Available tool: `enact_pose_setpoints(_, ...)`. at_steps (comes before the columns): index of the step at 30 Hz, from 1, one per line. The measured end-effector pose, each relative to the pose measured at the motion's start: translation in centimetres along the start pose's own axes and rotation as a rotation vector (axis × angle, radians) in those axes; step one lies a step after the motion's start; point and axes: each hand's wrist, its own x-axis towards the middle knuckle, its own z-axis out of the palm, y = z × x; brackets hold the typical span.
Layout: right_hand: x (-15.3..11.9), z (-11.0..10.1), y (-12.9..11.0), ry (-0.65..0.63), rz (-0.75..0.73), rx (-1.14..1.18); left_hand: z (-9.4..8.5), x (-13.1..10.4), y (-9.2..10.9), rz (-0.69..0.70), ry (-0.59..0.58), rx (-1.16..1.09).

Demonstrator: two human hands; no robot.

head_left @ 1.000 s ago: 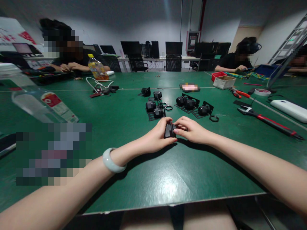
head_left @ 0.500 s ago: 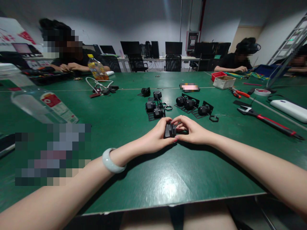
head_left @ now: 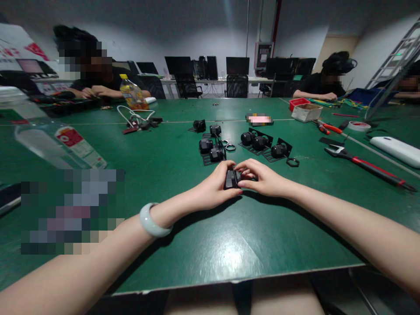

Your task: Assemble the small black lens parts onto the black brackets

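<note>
Between my hands, low over the green table (head_left: 203, 249), is a black cable gland (head_left: 231, 179) lying sideways against a thin black plate. My left hand (head_left: 215, 188) grips its ribbed end, thumb on the near side and fingers on the far side. From the other side, the curled fingertips of my right hand (head_left: 264, 178) close round the threaded end; what lies under them is partly hidden. Just beyond stand several black cable glands (head_left: 216, 153) on slotted angle brackets (head_left: 267, 139). A loose black lock nut (head_left: 292, 162) lies to the right, and more ring nuts (head_left: 230, 148) lie near the middle.
An adjustable wrench (head_left: 367, 166), pliers (head_left: 330, 127), a tape roll (head_left: 359, 126) and a white power bank (head_left: 397, 151) lie right. A large clear bottle (head_left: 49, 135) stands left. Small boxes (head_left: 306, 113) and a drink bottle (head_left: 133, 94) are farther back. Other people sit across the table.
The fingers and thumb of my right hand have shifted slightly at the threaded end of the cable gland. My left hand keeps its place.
</note>
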Motion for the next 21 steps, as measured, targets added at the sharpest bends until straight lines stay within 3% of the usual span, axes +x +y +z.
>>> enact_pose_setpoints(9, 0.09, -0.25, -0.24, 0.001, 0.024, -0.112, 0.06, -0.06, -0.09, -0.014, 0.001, 0.006)
enact_pose_setpoints(21, -0.03, -0.12, -0.25, 0.034, 0.016, -0.073, 0.01, -0.05, 0.00, -0.017, 0.004, -0.025)
